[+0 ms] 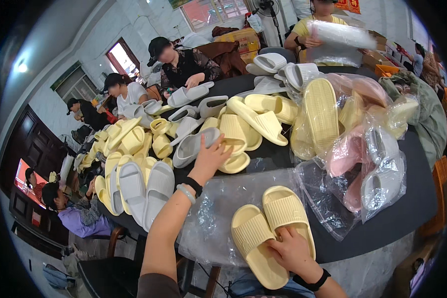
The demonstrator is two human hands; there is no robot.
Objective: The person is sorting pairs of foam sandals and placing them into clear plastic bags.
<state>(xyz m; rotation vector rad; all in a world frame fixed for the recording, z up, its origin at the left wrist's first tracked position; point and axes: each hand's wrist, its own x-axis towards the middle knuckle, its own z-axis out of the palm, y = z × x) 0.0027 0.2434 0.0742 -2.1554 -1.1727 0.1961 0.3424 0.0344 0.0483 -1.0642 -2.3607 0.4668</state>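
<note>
Pale-yellow slippers [260, 236], ribbed straps [288, 209]; grey slipper [187, 150]; pink slipper [345, 151]; black tabletop [418, 191].

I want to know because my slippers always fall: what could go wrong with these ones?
The right grip holds the yellow pair partly past the edge of the table, so one might slip and drop.
The left grip is at a grey slipper in a crowded pile, and a nudge could make others slide.

Right hand [294, 252] holding yellow slippers [253, 232]; left hand [209, 158] at slipper pile [234, 130]
</note>
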